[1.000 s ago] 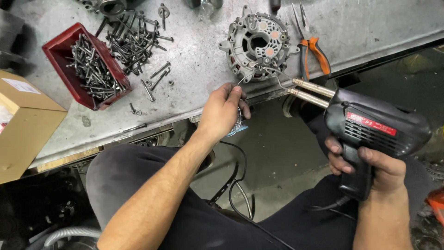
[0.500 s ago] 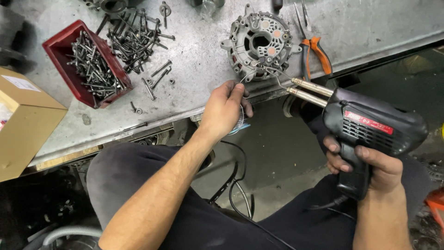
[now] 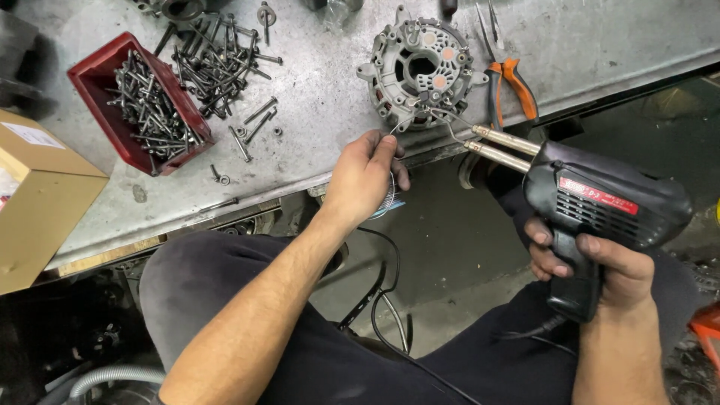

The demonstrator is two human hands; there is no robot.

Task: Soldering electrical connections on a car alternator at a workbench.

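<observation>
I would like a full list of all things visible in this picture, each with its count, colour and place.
alternator housing: one, grey metal, on the bench near its front edge, upper middle.
soldering gun: one, black with a red label, in the right hand, its tip at the housing's front side.
solder wire: one thin silvery coil, in the left hand, its end raised toward the housing.
pliers: one, orange handles, right of the housing.
red bin: one, full of long screws, bench left.
loose screws: many, dark grey, heaped beside the bin.
cardboard box: one, brown, far left.
metal bench: one, grey, across the top.
left hand: pinching the wire.
right hand: gripping the gun's handle.
</observation>
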